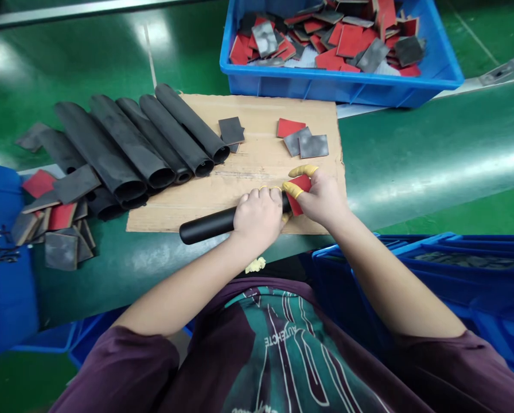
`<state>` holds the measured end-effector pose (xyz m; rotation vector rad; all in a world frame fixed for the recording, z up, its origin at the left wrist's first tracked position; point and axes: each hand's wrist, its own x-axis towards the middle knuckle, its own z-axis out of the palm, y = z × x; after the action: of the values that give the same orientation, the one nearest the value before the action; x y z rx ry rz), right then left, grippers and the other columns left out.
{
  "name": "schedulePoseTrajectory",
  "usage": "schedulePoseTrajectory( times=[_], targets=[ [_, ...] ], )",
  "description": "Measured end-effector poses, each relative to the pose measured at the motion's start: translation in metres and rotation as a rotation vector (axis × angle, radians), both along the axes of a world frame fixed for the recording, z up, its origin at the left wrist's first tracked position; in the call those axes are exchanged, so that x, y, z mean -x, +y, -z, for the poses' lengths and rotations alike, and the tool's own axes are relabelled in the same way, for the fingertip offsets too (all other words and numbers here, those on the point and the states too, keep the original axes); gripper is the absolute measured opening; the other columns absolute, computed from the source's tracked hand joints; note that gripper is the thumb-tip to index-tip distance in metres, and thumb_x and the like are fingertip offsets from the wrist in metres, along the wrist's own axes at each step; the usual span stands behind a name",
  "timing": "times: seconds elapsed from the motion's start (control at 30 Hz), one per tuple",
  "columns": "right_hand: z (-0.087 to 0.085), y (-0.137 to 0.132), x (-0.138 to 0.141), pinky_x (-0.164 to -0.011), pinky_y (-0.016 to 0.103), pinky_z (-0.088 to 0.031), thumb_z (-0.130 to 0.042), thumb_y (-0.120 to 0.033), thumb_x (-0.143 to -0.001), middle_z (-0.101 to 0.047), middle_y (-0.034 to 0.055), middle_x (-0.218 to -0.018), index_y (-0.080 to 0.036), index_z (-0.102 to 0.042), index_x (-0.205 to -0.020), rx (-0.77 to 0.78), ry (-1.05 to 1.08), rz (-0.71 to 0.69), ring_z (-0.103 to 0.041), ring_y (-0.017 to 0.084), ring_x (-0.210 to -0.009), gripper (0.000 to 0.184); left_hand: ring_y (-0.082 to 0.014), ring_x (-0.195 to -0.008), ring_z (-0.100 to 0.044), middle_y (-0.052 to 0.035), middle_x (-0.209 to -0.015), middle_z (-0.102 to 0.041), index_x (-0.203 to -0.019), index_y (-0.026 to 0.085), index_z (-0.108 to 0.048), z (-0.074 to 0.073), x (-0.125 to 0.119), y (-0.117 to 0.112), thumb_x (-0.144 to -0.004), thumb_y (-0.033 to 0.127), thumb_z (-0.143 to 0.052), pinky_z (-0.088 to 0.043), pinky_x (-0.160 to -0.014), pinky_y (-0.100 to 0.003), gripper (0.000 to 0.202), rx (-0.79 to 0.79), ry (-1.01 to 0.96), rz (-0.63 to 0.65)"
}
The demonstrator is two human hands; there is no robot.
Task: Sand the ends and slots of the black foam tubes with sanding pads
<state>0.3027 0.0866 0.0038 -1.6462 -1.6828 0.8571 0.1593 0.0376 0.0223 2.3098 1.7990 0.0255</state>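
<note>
My left hand [260,213] is wrapped round a black tube [207,226] that lies slanted over the front edge of the cardboard sheet [257,166]. At the tube's right end, my right hand [321,195] grips a red sanding block [299,192] between thumb and fingers, against or very close to the tube. Yellow finger cots cover some fingertips on both hands. Just beyond my right hand lie a red piece [290,127] and two grey pieces [312,146]. Another dark piece [231,131] rests further left on the cardboard.
Several black tubes [128,143] lie side by side at the left, with a heap of red and grey pieces [61,246] near them. A blue bin [343,86] full of such pieces stands at the back. Blue crates [412,275] flank me at the right.
</note>
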Motion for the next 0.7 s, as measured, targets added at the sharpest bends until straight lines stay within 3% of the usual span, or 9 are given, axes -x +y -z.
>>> schedulePoseTrajectory(
  times=[0.1,0.3,0.53,0.7],
  targets=[
    [0.007,-0.004,0.000,-0.078,0.041,-0.054,-0.069,-0.035,-0.075,-0.068,0.0043,-0.082,-0.023,-0.065,-0.082,-0.056,0.084,-0.006,-0.063,0.022,-0.078,0.014,-0.0324,-0.110,-0.063,-0.0164,-0.111,-0.067,-0.115,0.013,-0.061,0.000,0.002,0.002,-0.085,0.031,-0.071,-0.050,-0.091,-0.042,0.037,0.013,-0.019,-0.002],
    [0.011,-0.025,-0.006,-0.071,0.038,-0.054,-0.068,-0.039,-0.075,-0.069,0.0036,-0.078,-0.023,-0.064,-0.079,-0.060,0.138,0.010,-0.063,0.021,-0.075,0.018,-0.0301,-0.111,-0.062,-0.0142,-0.110,-0.066,-0.111,0.015,-0.064,-0.005,0.002,0.005,-0.085,0.035,-0.071,-0.048,-0.092,-0.040,0.034,0.041,-0.020,-0.025],
    [0.007,-0.007,0.004,-0.070,0.038,-0.054,-0.071,-0.034,-0.072,-0.067,0.0032,-0.077,-0.022,-0.062,-0.077,-0.031,0.100,0.061,-0.062,0.020,-0.072,0.016,-0.0306,-0.111,-0.061,-0.0145,-0.111,-0.066,-0.112,0.016,-0.062,-0.001,0.002,0.002,-0.086,0.035,-0.068,-0.048,-0.090,-0.041,0.032,0.002,-0.013,-0.012],
    [0.008,-0.029,-0.002,-0.065,0.036,-0.053,-0.070,-0.040,-0.071,-0.068,0.0038,-0.075,-0.023,-0.063,-0.076,-0.015,0.132,0.123,-0.061,0.020,-0.069,0.019,-0.0300,-0.108,-0.061,-0.0143,-0.108,-0.066,-0.110,0.016,-0.063,0.002,0.001,0.001,-0.085,0.031,-0.067,-0.048,-0.089,-0.040,0.030,-0.020,-0.031,-0.013]
  ],
)
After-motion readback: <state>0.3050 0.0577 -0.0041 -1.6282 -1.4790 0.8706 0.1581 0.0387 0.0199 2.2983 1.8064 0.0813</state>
